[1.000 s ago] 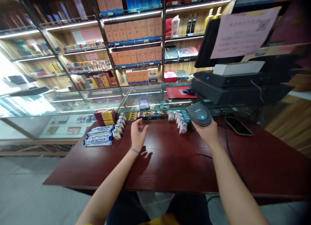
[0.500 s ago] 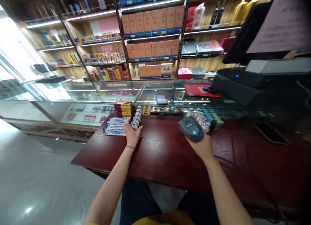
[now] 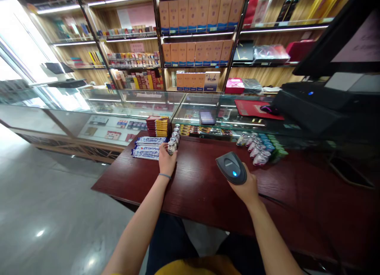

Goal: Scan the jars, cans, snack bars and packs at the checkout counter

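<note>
My left hand is closed round the nearest small silver-topped bottle, its thumb on the right side and its fingers on the left. That bottle stands at the front of a short row of like bottles. Just left of the hand lie several blue-and-white long packets, and a stack of red and yellow packs stands behind them. In my right hand is a black barcode scanner with a blue light on, held above the brown tabletop.
Several rows of small bottles with pink, blue and green labels stand at the right. Behind the table runs a glass display counter. A dark phone lies far right, near a black till machine. The scanner's cable trails right.
My left hand's fingers have come round the front bottle in the row. The scanner has shifted slightly nearer to me and away from the right-hand bottles. The whole view has tilted a little.
</note>
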Tool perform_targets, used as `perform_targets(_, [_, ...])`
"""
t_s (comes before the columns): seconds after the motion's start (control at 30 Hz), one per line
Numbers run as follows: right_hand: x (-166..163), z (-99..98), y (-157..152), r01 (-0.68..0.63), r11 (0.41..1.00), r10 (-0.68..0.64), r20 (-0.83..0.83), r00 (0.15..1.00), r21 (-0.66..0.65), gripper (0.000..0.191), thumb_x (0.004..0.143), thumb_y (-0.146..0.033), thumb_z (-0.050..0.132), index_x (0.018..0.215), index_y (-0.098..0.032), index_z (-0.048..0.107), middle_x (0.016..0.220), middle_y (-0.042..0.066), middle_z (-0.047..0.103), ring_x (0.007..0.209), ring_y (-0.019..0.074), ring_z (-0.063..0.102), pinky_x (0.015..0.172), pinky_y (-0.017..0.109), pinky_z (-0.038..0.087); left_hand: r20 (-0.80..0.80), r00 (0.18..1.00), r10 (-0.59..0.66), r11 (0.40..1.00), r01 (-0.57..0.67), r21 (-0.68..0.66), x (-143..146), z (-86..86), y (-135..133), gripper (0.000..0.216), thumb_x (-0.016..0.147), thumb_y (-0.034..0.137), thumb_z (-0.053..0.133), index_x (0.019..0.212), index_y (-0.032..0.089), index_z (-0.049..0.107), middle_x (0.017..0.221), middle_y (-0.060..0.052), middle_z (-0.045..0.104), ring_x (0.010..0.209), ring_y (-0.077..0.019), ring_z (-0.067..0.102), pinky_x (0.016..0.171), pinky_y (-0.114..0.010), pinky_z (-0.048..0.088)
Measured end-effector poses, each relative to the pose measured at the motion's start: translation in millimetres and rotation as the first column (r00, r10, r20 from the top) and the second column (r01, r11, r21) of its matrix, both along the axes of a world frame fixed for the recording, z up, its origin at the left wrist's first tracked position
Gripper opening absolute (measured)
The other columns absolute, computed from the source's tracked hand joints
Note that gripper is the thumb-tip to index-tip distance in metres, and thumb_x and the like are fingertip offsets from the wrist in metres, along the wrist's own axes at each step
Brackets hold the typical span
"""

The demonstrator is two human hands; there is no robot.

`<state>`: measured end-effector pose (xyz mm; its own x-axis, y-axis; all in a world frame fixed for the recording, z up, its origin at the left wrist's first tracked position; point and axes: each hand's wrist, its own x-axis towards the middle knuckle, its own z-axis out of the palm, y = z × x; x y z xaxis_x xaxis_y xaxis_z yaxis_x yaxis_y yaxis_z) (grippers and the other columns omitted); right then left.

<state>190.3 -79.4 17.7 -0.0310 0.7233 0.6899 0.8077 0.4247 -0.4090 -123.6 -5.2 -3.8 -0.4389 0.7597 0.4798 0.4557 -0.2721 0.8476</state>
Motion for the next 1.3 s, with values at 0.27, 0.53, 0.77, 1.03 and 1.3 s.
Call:
perform_targets(0.27, [-6.0,3.4,-7.1,-0.035,0.993,0.010,0.215,0.977,0.111,0.046,0.076,-0.024,0.056,0.122,-0.018,0.053,0.076,0.006,0.073,0.057,0.0258,0.069,0.054,0.034,0.050,0.613,0.637,-0.468,0.839,0.537,0.082,20.9,27.8,-16.7,0.059,0.081,0.041,0.073,0.132,0.027,0.050,0.120,-0.008,0.066,0.099,-0.0206,0.067,0.079,-0.033,0.057])
perform_targets(0.53, [-20.5,18.7,-16.0,-0.270,0.962,0.227,0.415,0.881,0.047,0.043,0.073,-0.017,0.055,0.116,-0.016,0.055,0.075,0.004,0.073,0.060,0.0221,0.069,0.056,0.031,0.047,0.656,0.527,-0.540,0.738,0.672,0.067,25.5,22.3,-18.6,0.059,0.081,0.039,0.075,0.136,0.030,0.054,0.129,-0.008,0.063,0.111,-0.0226,0.064,0.083,-0.033,0.057])
perform_targets(0.77, [-19.4,17.2,-17.2,-0.263,0.965,0.250,0.371,0.894,-0.016,0.039,0.073,-0.020,0.056,0.111,-0.018,0.058,0.074,0.004,0.073,0.062,0.0206,0.068,0.059,0.028,0.045,0.728,0.496,-0.473,0.770,0.635,0.068,28.0,26.4,-19.6,0.055,0.079,0.032,0.078,0.131,0.029,0.058,0.128,-0.009,0.062,0.118,-0.0253,0.062,0.086,-0.035,0.056])
perform_targets(1.03, [-12.4,23.7,-18.0,-0.232,0.972,0.231,0.316,0.920,-0.033,0.043,0.068,-0.019,0.054,0.111,-0.017,0.056,0.069,0.003,0.070,0.059,0.0196,0.067,0.057,0.027,0.043,0.788,0.304,-0.535,0.638,0.757,0.141,24.3,33.2,-26.9,0.076,0.080,0.027,0.078,0.145,0.040,0.039,0.127,-0.003,0.059,0.105,-0.0184,0.064,0.090,-0.037,0.055])
perform_targets(1.3, [9.4,35.7,-18.0,-0.158,0.987,0.155,0.320,0.934,-0.019,0.042,0.067,-0.019,0.054,0.109,-0.017,0.054,0.067,0.001,0.070,0.057,0.0209,0.069,0.053,0.027,0.041,0.835,0.204,-0.511,0.564,0.813,0.146,28.4,25.0,-26.6,0.062,0.082,0.037,0.078,0.136,0.030,0.047,0.118,-0.007,0.065,0.083,-0.0122,0.066,0.074,-0.026,0.056])
